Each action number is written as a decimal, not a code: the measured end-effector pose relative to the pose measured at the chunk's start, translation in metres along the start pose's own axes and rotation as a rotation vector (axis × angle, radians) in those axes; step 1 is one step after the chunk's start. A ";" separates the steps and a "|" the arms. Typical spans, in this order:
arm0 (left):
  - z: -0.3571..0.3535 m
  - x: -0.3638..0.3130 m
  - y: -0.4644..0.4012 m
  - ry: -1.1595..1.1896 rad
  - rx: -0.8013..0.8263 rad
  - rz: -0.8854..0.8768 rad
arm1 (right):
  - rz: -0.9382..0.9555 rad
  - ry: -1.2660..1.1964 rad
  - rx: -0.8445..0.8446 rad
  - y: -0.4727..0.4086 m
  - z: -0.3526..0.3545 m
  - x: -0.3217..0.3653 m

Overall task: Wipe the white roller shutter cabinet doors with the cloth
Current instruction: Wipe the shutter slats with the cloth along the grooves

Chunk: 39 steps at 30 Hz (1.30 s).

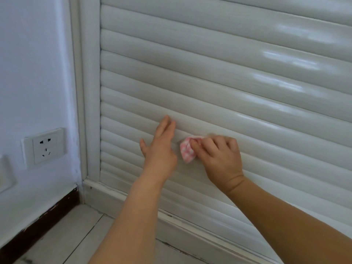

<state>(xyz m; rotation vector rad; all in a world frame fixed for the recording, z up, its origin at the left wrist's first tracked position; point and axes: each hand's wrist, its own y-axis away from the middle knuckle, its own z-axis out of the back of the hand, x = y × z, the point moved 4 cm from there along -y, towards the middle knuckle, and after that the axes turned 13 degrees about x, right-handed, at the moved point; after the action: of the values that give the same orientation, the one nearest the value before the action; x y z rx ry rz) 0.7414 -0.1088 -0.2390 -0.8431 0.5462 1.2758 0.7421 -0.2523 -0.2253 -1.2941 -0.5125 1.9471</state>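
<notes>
A: Fingers on R hand curled over the cloth, bunching it vs the shutter. Thumb not visible.

B: Cloth desc?

A: Pink/white check, small wad. Sticks out left of the R knuckles, a bit also above them. Touching the slats, low on the door.

B: L hand?

A: L hand just left of cloth, not touching it. Fingers straight & together, tips on a slat above cloth level, thumb splayed to the left. Holding nothing. Palm contact w/ door — can't tell.

B: Forearms?

A: Both bare, come in from bottom of frame, L approx centre, R from bottom-right corner.

B: Door itself?

A: White roller shutter door, horiz rounded slats, fills most of view. Glare patches upper right. White frame post on its left edge, white bottom rail under it w/ dark scuffs along the joint.

B: Surroundings?

A: Light tiled floor bottom left. White wall left of frame post, dark skirting at its base. White wall socket on the wall, about cloth height. Edge of a 2nd plate at far left, cut off.
</notes>
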 end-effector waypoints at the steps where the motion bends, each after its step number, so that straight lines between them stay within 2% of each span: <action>1: 0.000 0.003 0.001 -0.008 0.009 0.045 | 0.047 0.002 0.023 0.003 0.000 0.001; 3: -0.001 0.009 0.002 0.020 0.028 0.103 | 0.057 -0.002 0.022 -0.005 0.004 -0.002; 7: -0.004 0.015 0.002 0.105 0.019 0.084 | -0.145 -0.045 -0.043 -0.050 0.014 -0.015; 10: -0.004 0.017 0.001 0.124 0.009 0.062 | -0.225 -0.031 -0.050 -0.078 0.010 -0.007; 15: 0.004 0.018 0.002 0.107 -0.052 0.044 | 0.018 -0.064 -0.021 -0.051 -0.008 0.026; 19: 0.011 0.029 -0.002 0.172 -0.148 0.046 | 0.138 -0.028 0.034 -0.043 -0.011 0.030; 22: 0.009 0.046 -0.005 0.330 -0.191 0.066 | 0.108 -0.043 0.005 -0.070 -0.007 0.031; 25: 0.008 0.051 -0.008 0.493 -0.248 0.001 | 0.052 -0.031 -0.021 -0.103 -0.012 0.043; 27: 0.009 0.053 -0.006 0.601 -0.262 -0.018 | 0.082 -0.026 -0.038 -0.110 -0.017 0.053; 32: 0.014 0.060 -0.001 0.880 -0.270 0.063 | 0.230 -0.032 -0.045 -0.086 -0.020 0.055; 35: 0.015 0.065 -0.003 0.949 -0.264 0.078 | 0.267 -0.002 -0.042 -0.095 -0.019 0.056; 39: 0.011 0.069 -0.006 0.981 -0.269 0.076 | 0.199 0.043 0.004 -0.129 -0.023 0.075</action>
<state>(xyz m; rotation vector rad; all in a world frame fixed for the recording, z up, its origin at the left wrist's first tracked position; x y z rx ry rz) 0.7622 -0.0593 -0.2834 -1.6972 1.1961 0.9459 0.7919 -0.1128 -0.1943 -1.4271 -0.3701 2.0749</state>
